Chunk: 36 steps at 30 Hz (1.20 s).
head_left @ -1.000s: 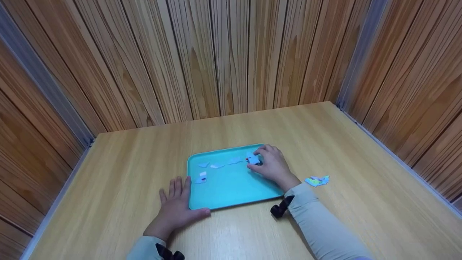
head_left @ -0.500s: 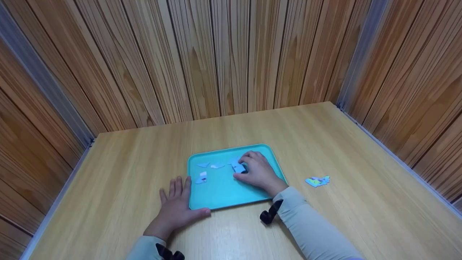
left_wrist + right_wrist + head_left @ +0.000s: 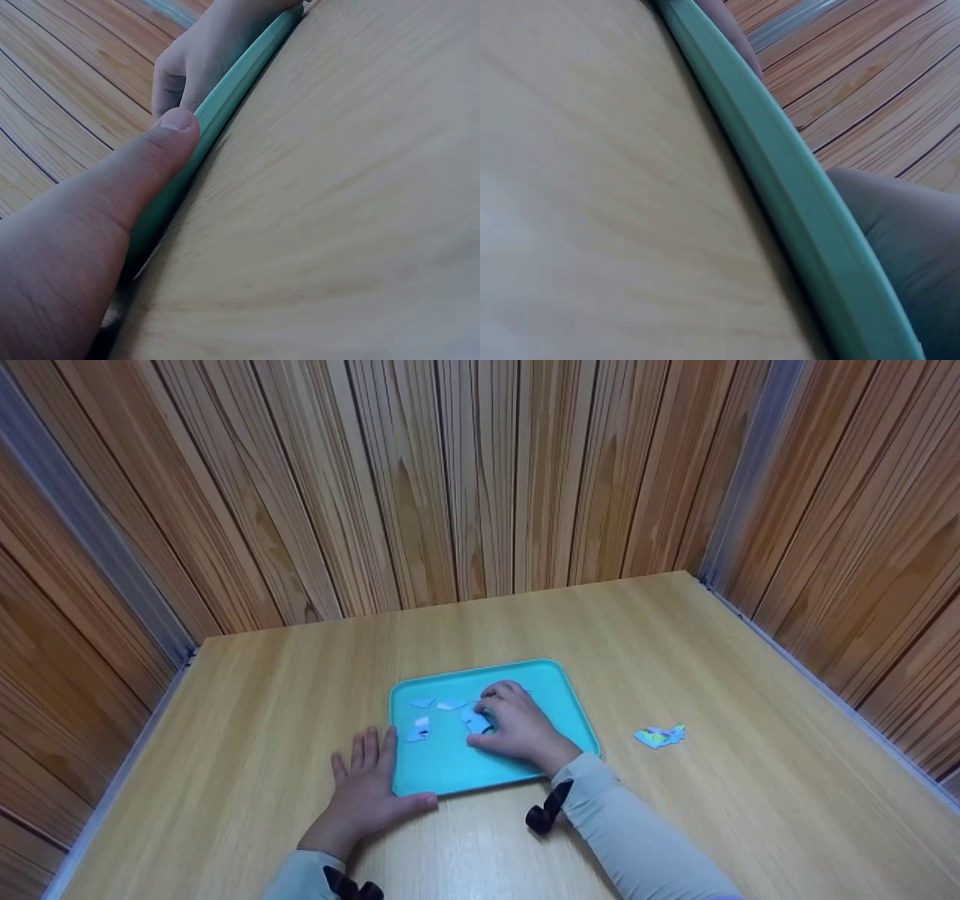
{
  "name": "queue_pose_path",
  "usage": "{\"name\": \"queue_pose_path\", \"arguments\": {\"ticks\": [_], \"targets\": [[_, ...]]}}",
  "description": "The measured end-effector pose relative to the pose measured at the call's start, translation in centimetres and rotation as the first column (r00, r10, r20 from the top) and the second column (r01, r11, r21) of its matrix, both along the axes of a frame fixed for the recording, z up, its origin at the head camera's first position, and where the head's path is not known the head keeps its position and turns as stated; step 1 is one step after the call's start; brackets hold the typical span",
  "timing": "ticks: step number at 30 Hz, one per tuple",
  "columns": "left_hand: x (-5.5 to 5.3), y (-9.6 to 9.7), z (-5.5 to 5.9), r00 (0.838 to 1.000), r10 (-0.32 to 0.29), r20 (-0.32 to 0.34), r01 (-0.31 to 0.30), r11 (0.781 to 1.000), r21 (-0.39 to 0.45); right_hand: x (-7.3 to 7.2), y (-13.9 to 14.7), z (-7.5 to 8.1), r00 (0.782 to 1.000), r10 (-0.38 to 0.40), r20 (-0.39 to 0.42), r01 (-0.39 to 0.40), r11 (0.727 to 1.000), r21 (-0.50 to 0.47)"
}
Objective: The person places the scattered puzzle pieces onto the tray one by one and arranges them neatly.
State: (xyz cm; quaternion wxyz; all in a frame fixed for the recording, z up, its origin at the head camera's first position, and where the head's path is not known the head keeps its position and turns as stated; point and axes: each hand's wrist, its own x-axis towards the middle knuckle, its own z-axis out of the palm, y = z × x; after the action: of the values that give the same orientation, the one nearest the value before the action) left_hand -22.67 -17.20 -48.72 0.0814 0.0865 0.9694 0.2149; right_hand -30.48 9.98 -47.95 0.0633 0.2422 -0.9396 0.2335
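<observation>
A turquoise tray (image 3: pixel 442 772) lies on the table, and my left hand (image 3: pixel 367 795) rests at its near left corner with fingers spread. In the left wrist view, the left thumb (image 3: pixel 176 124) touches the tray's front rim. Over the middle of the tray, my right hand (image 3: pixel 517 724) pinches a light blue jigsaw puzzle piece (image 3: pixel 474 721) between thumb and fingers. That piece is partly covered by the hand. Further left on the tray lie a thin blue piece (image 3: pixel 421 703), a whitish-blue piece (image 3: pixel 451 705) and a blue-and-white piece (image 3: pixel 418 730).
A colourful patch of puzzle (image 3: pixel 660 736) in blue, yellow and purple lies on the table (image 3: pixel 720 810) to the right of the tray. Wood-panelled walls (image 3: pixel 480 480) enclose the table at the back and sides. Something small shows behind the right hand's knuckles.
My right hand has moved left and towards me across the tray, carrying the blue puzzle piece from the far right side to the middle. The left hand has stayed in place.
</observation>
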Motion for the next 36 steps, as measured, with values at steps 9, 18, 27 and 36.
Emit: {"name": "queue_pose_path", "arguments": {"ticks": [9,18,27,36], "targets": [[-0.09,-0.05,-0.1,1.0,-0.007,-0.004,0.007,1.0,-0.003,0.14,-0.21,-0.15,0.999,0.051,-0.011,-0.051,0.999,0.009],[-0.06,-0.03,-0.08,1.0,-0.013,-0.012,0.013,1.0,-0.01,0.27,-0.06,-0.25,0.995,0.096,0.003,-0.096,0.995,0.041],[-0.01,-0.06,-0.11,1.0,-0.007,-0.01,0.007,1.0,-0.01,0.22,-0.45,-0.3,0.993,0.117,0.006,-0.118,0.992,0.046],[-0.1,-0.12,-0.05,1.0,-0.011,0.008,0.011,1.0,-0.014,-0.06,-0.33,-0.32,0.999,0.03,0.013,-0.03,0.999,-0.022]]}}
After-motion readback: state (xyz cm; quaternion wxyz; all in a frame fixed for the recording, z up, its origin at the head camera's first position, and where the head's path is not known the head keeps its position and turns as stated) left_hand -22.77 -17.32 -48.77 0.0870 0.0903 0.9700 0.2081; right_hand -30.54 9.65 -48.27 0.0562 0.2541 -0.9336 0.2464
